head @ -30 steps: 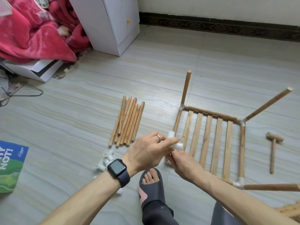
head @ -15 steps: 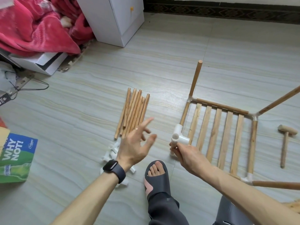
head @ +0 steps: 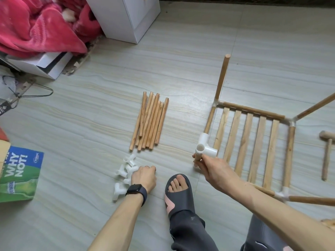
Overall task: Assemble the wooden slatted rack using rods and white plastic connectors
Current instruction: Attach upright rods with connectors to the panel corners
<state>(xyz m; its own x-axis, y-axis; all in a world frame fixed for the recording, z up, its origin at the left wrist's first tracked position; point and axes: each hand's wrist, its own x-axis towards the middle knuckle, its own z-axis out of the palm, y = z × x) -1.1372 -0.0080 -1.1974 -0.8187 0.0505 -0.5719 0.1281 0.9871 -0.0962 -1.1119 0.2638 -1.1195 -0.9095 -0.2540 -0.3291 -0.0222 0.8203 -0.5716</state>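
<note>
The rack [head: 253, 142] lies flat on the floor [head: 72, 124] at the right, its slats running near to far. Rods stand up from its two far corners, and one sticks out to the right from the near right corner.

At the rack's near left corner a white connector [head: 205, 148] sits on the end of the left side rod. The right hand [head: 215, 171] is just near of it, fingers curled round a short rod [head: 198, 157] that enters the connector from below.

The left hand [head: 144, 175], with a watch [head: 136, 191] on the wrist, rests knuckles up on the spare connectors [head: 125, 172] heaped on the floor. Its fingertips are tucked under, so whether it grips one cannot be told.

The loose rods [head: 149, 124] lie in a bundle just beyond that heap. A mallet [head: 326, 153] lies right of the rack, and a foot in a dark slipper [head: 178, 191] sits between the hands.
</note>
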